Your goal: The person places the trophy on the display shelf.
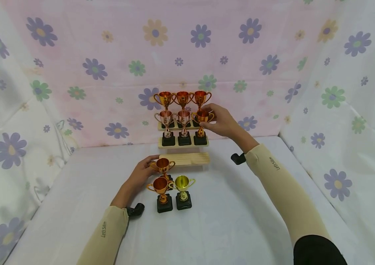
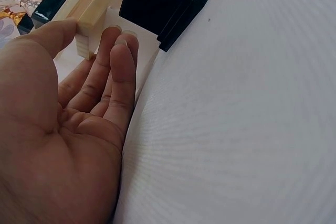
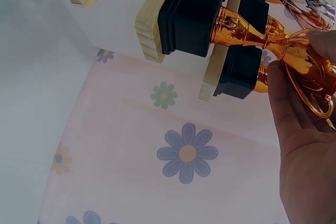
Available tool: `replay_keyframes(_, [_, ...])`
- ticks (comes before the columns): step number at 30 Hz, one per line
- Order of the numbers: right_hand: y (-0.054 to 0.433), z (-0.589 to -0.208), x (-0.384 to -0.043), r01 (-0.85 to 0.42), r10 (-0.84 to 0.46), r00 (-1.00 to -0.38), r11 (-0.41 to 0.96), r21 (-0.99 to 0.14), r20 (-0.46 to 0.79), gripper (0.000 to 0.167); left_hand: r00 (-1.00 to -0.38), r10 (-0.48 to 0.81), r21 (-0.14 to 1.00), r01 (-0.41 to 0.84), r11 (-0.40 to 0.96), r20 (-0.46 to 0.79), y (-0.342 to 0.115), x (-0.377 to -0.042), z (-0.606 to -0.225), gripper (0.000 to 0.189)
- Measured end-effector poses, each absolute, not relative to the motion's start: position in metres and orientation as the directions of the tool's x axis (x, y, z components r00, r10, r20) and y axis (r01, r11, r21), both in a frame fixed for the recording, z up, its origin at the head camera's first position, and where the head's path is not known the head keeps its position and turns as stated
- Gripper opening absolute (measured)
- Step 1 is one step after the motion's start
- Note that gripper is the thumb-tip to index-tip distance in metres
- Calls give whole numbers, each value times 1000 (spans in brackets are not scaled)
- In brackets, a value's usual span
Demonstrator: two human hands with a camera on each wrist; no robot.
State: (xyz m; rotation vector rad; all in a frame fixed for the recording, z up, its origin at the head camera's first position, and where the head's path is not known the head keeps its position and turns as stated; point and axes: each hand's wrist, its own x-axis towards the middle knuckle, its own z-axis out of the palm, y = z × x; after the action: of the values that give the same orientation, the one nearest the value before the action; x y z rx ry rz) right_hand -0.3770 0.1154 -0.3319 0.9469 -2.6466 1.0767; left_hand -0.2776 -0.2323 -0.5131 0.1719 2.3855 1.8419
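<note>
My right hand point(image 1: 219, 120) holds a copper-orange trophy cup point(image 1: 203, 116) by its bowl, thumb on one side and fingers on the other. Its black base rests on the middle step of a wooden tiered stand point(image 1: 184, 159), right of two rose-pink trophies point(image 1: 184, 117). Three copper-orange trophies point(image 1: 183, 98) line the top step. At the left end of the bottom step is my left hand point(image 1: 141, 173); its thumb lies on the step's corner and its fingers bend in beneath, holding the stand point(image 2: 89, 17). In the right wrist view the held trophy's stem point(image 3: 231, 29) shows clearly.
Two copper-orange trophies point(image 1: 160, 186) and one gold trophy point(image 1: 182, 184) stand on the white tabletop point(image 1: 240, 221), in front of the stand. Flowered cloth point(image 1: 117, 73) hangs behind and at both sides.
</note>
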Motion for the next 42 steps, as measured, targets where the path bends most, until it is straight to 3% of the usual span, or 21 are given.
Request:
replay_keyframes(10, [121,-337,-376,-614,-514,-779,506,-606,359,62,-987,158,965,11,261,-31,-232,-276,-510,56])
replay_keyframes(17, [133,-349,-369,-615,-440,-786,480,-625,435,66,-987,157,962,13,272,-31,-231,-275,-509,56])
replay_keyframes(31, [146,-372,-347,-714,-362,-700,332,-617,615,56,-983,182,971,35,236,-9,-233,-276,-512,55])
replay_keyframes(42, [140,-387,-317,-743,-315,-670,293,-602,673,47,-983,183,973,44,227,2,-233,-278,-513,54])
